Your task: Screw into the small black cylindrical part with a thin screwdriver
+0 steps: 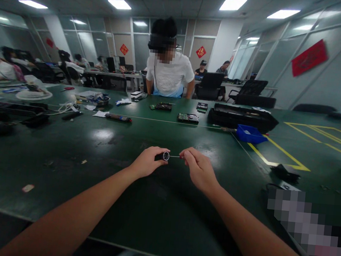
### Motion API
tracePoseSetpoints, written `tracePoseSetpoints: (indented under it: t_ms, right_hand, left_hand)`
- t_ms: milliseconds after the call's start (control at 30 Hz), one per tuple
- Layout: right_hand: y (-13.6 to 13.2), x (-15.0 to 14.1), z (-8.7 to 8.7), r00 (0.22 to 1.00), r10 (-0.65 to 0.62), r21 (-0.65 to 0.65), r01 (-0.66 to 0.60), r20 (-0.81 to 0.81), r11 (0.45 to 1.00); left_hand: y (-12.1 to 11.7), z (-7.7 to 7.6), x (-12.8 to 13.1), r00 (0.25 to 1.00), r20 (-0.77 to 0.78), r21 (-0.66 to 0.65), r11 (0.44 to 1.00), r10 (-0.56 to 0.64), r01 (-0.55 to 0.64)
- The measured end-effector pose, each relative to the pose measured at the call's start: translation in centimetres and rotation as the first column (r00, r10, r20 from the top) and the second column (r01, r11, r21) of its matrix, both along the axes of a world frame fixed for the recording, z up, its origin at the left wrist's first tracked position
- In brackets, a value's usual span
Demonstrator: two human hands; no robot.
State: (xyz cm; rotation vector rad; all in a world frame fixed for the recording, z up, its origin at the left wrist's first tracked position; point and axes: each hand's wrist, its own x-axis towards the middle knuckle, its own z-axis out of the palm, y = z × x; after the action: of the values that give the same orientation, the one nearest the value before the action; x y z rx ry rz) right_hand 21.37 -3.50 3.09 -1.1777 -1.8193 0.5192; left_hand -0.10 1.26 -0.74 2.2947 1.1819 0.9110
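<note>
My left hand is closed around a small black cylindrical part with a round metal face. My right hand pinches a thin tool with a red tip, and its slim metal shaft points into the face of the cylinder. Both hands hover just above the dark green table, about in the middle of it. My forearms reach in from the bottom edge.
A person in a white shirt leans on the far table edge. Circuit boards, a black case, a blue bin and a screwdriver lie across the far side. Cables and clutter sit at left; yellow tape lines mark the right.
</note>
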Motion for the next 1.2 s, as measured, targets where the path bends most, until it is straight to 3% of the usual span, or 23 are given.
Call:
tracePoseSetpoints:
  t_ms: [133, 300, 500, 667, 767, 867, 1200]
  right_hand:
    - [0.1, -0.3, -0.3, 0.986, -0.035, -0.003, 0.035, -0.162, 0.999]
    - [1.1, -0.4, -1.0, 0.925, -0.02, -0.12, -0.028, -0.378, 0.992]
    - [2.5, -0.3, -2.3, 0.75, -0.066, -0.227, -0.114, -0.659, 0.967]
    - [3.3, 0.1, -2.8, 0.66, -0.107, -0.288, -0.171, -0.744, 0.942]
    - [3.5, 0.2, -2.9, 0.68, -0.183, -0.362, -0.129, -0.71, 0.923]
    - [3.3, 0.0, -2.9, 0.717, -0.234, -0.346, -0.011, -0.657, 0.938]
    - [2.5, 0.1, -2.2, 0.853, -0.12, -0.167, 0.04, -0.508, 0.985]
  left_hand:
    - [0.0, 0.2, 0.1, 1.0, 0.012, -0.011, 1.0, 0.001, -0.001]
    - [0.0, 0.1, 0.1, 0.999, 0.031, -0.009, 0.999, 0.031, -0.031]
    - [0.0, 0.0, 0.1, 0.999, 0.024, 0.006, 1.0, 0.025, -0.025]
    - [0.3, 0.6, 0.0, 0.996, -0.056, 0.135, 0.988, -0.073, 0.08]
    - [0.7, 0.5, 0.0, 0.988, -0.133, 0.162, 0.982, -0.078, 0.099]
    - [1.1, 0.0, 0.0, 0.988, -0.143, 0.14, 0.987, -0.064, 0.084]
    - [0.4, 0.3, 0.0, 0.995, -0.098, 0.066, 0.997, -0.029, 0.036]
